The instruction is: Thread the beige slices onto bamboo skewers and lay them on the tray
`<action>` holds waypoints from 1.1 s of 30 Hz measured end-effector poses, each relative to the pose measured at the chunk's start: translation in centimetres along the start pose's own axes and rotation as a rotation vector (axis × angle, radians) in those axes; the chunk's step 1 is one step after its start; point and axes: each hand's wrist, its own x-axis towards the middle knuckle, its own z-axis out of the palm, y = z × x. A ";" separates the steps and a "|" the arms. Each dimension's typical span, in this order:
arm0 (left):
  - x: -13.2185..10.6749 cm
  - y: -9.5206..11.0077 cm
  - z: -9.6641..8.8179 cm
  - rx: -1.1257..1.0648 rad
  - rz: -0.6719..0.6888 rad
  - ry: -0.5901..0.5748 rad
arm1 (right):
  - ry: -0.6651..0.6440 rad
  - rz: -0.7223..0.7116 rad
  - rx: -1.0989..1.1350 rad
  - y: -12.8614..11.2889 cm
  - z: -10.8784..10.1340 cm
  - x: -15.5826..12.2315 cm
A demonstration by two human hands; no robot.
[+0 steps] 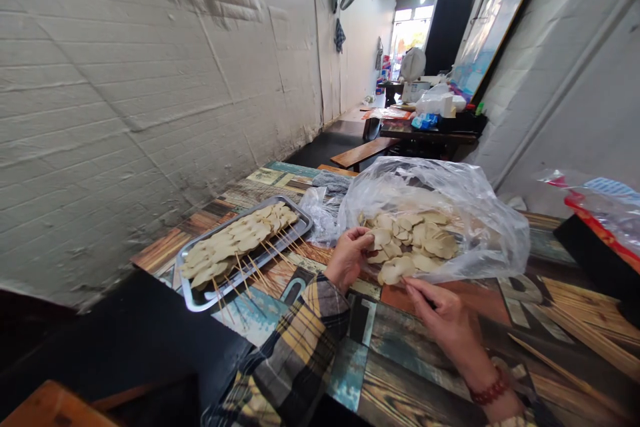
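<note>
Clearly, the biggest thing here is the pale wall (125, 113), its covering creased and patched, which runs down the left side of the room. Beside it stands the table (400, 340), its top patterned like mixed painted boards with large letters. Toward the far side of the table lies a big clear plastic bag (495, 240), its open mouth facing the person, with a heap of thin, pale slices (435, 240) inside it and at its mouth. Left of the bag, a metal tray (305, 223) sits at a slant and carries rows of overlapping threaded slices (240, 240); their thin sticks (257, 268) poke out over the edge nearest the person. A black box (595, 260) with red and clear wrapping stands at the right. A plaid sleeve (295, 340) covers the left arm.

The hands are apart, both at the bag's mouth. The left hand (347, 257) pinches a slice between thumb and fingers. The right hand (440, 307) has its fingertips drawn in at the lower edge of the nearest slice; whether it grips a stick I cannot tell. Loose sticks (590, 333) lie at the right, and a red bracelet (493, 387) circles the right wrist.
</note>
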 end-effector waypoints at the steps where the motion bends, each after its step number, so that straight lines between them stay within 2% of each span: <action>1: -0.1 0.0 0.0 0.001 0.000 -0.005 | -0.012 0.002 0.004 0.0 0.0 0.0; 15: -0.5 -0.3 0.4 0.065 0.046 -0.024 | -0.104 0.045 -0.055 -0.3 -0.3 0.3; 20: -0.5 -0.3 0.5 0.095 0.079 -0.006 | -0.083 0.015 -0.053 -0.5 -0.2 0.3; 26: -0.6 -0.2 0.9 0.235 0.190 0.018 | -0.089 0.038 0.010 0.4 0.5 0.0; 33: -0.3 -0.4 0.7 0.269 0.170 0.004 | -0.117 0.058 0.052 0.9 0.8 -0.3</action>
